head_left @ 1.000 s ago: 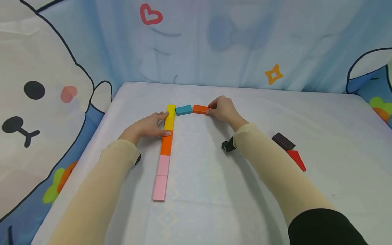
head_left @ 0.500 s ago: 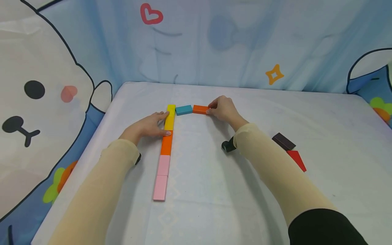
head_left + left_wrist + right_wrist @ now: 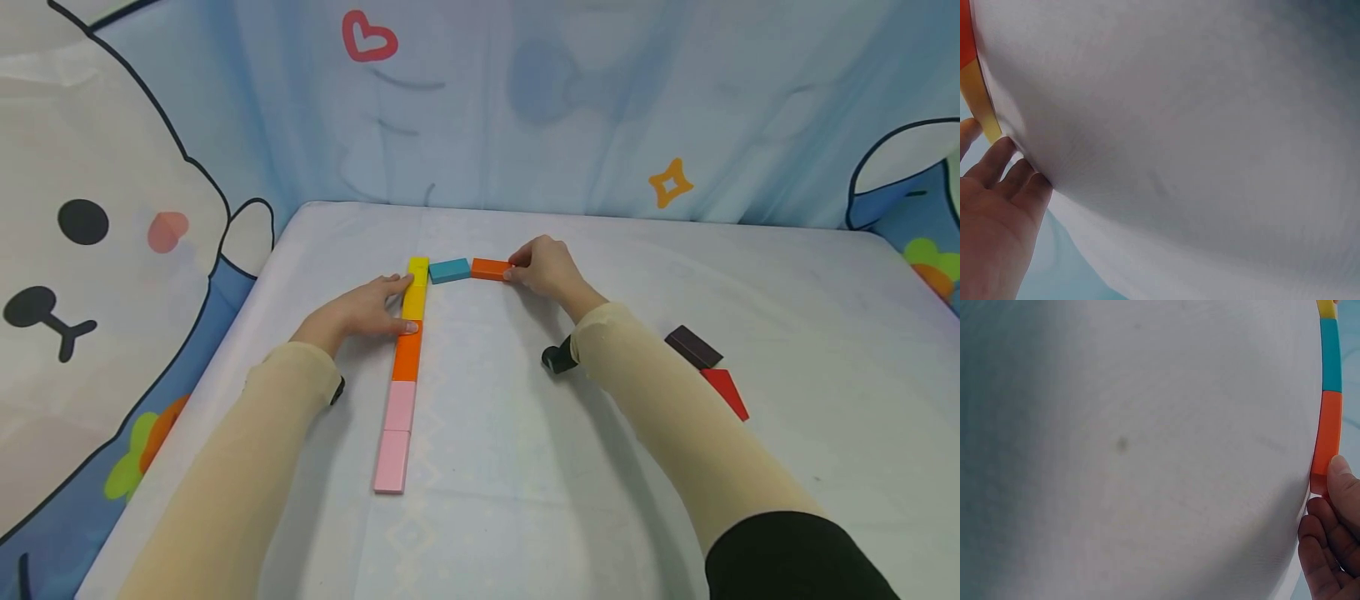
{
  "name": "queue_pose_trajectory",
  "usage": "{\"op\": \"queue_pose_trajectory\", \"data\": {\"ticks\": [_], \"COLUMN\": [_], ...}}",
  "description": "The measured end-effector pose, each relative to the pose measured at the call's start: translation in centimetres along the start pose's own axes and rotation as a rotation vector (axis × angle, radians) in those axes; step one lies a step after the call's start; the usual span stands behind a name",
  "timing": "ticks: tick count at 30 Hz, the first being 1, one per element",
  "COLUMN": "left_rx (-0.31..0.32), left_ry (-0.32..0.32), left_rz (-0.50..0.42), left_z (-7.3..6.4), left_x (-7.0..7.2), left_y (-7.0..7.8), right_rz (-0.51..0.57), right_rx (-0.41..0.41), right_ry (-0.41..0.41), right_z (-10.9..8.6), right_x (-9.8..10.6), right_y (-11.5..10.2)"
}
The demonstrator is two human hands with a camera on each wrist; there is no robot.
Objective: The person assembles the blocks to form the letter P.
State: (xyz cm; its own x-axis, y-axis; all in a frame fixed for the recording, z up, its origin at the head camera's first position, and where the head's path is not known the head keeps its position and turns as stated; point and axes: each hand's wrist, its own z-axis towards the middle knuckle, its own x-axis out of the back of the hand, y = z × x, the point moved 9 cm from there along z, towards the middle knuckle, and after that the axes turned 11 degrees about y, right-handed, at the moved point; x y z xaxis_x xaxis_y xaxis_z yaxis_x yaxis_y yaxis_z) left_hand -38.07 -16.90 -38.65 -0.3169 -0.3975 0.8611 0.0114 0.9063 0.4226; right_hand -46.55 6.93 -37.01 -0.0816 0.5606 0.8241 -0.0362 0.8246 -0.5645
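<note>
In the head view, a column of flat rectangular blocks runs up the table: two pink blocks (image 3: 392,462), an orange block (image 3: 407,358) and yellow at the far end. My left hand (image 3: 352,308) lies along the column's left side, its index fingertip on the yellow block (image 3: 413,305) and its thumb tip at the orange one. From the column's top, a teal block (image 3: 450,271) leads right to a second orange block (image 3: 489,269). My right hand (image 3: 549,268) pinches that block's right end; the right wrist view shows its thumb (image 3: 1339,465) on the orange end.
A dark block (image 3: 693,347) and a red tapered block (image 3: 725,392) lie beyond the right forearm. White cloth covers the table (image 3: 487,458). A blue printed curtain (image 3: 480,125) hangs behind the far edge. A black wrist device (image 3: 558,357) sticks out under the right sleeve.
</note>
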Motion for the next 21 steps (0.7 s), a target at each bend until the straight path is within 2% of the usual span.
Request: {"op": "queue_pose_trajectory", "data": {"ticks": [21], "left_rx": [0.007], "left_ry": [0.001], "left_rz": [-0.024], "left_z": [-0.17], "left_x": [0.08], "left_y": [0.09], "right_rz": [-0.017], "right_rx": [0.043], "right_ry": [0.005], "right_z": [-0.39], "right_x": [0.07], "right_y": [-0.31]}}
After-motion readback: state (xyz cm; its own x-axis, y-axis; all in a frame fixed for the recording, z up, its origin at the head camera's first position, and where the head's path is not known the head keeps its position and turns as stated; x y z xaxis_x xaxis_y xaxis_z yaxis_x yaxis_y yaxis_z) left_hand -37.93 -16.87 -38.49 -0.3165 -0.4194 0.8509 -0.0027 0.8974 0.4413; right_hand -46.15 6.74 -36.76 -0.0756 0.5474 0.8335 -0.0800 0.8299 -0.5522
